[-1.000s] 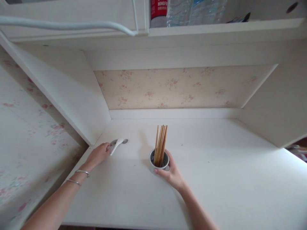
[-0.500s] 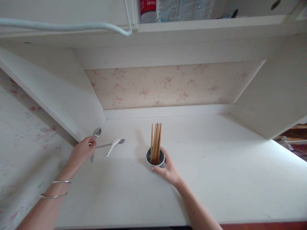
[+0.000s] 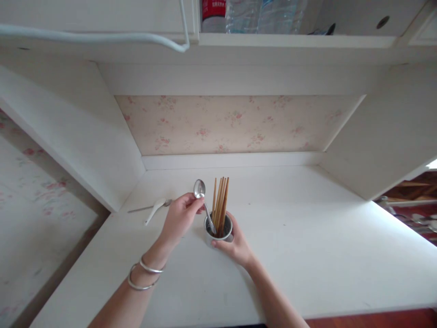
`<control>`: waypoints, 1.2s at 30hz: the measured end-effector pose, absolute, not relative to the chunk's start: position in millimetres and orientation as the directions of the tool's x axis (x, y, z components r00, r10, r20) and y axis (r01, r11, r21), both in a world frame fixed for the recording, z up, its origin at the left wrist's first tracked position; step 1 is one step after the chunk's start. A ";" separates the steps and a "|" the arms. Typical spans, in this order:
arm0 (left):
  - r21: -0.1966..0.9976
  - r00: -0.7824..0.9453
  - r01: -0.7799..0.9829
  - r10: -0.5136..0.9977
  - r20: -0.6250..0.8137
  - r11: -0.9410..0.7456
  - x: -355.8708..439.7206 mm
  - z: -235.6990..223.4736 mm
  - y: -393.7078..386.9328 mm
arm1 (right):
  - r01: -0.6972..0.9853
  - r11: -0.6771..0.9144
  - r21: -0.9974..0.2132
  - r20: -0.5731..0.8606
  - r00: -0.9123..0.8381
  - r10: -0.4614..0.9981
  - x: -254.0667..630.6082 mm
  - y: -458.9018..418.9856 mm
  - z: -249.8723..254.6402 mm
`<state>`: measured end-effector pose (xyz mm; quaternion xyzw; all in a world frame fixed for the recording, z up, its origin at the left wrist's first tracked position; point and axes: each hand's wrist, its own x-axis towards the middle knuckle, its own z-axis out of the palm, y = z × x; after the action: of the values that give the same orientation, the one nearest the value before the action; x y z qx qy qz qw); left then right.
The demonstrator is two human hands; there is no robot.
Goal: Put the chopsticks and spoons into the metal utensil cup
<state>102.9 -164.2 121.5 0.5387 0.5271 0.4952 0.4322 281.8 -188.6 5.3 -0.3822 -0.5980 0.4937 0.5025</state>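
Note:
My left hand (image 3: 179, 217) pinches a metal spoon (image 3: 200, 188) by its handle, bowl end up. The handle's tip dips into a small round cup (image 3: 218, 231) on the white desk. Several wooden chopsticks (image 3: 221, 202) stand upright in that cup. My right hand (image 3: 235, 243) wraps the cup's near right side and holds it steady. To the left, a white ceramic spoon (image 3: 154, 209) and another metal spoon (image 3: 143, 209) lie flat on the desk, apart from both hands.
The white desk (image 3: 307, 255) sits in an alcove with white side panels and a floral back wall (image 3: 232, 123). A shelf overhead holds water bottles (image 3: 259, 16) and a red-labelled container (image 3: 213, 13). A pale cable (image 3: 95, 38) runs along the top left.
My left hand picked a metal spoon up from the left of the desk and carried it right to the cup, lowering its handle inside. My right hand stayed on the cup.

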 end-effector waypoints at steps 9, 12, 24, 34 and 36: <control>0.919 -0.022 0.394 0.999 0.047 -0.035 111.6 64.4 -163.4 | 0.000 0.230 -0.973 0.225 -0.210 0.952 283.8 -186.8 3.6; 0.950 -0.015 0.313 1.000 0.027 -0.021 110.1 56.6 -167.3 | -0.012 0.238 -0.971 0.236 -0.206 0.950 283.6 -188.0 3.7; 0.972 0.440 -0.235 0.894 0.083 0.026 108.4 43.1 -194.1 | 0.063 0.265 -0.962 0.245 -0.234 0.941 277.2 -197.5 12.2; 0.976 0.325 -0.217 0.942 0.083 -0.011 109.1 39.0 -194.0 | 0.413 0.522 -0.746 0.563 -0.025 0.826 253.8 -231.6 75.5; 0.993 0.229 -0.117 0.973 0.017 0.010 108.6 40.9 -195.2 | 0.399 0.536 -0.744 0.519 -0.161 0.839 226.2 -227.4 93.8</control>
<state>108.6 -195.2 40.9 0.5251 0.4077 0.4680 0.5822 226.2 -227.4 93.8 -0.4253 -0.7278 0.2256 0.4884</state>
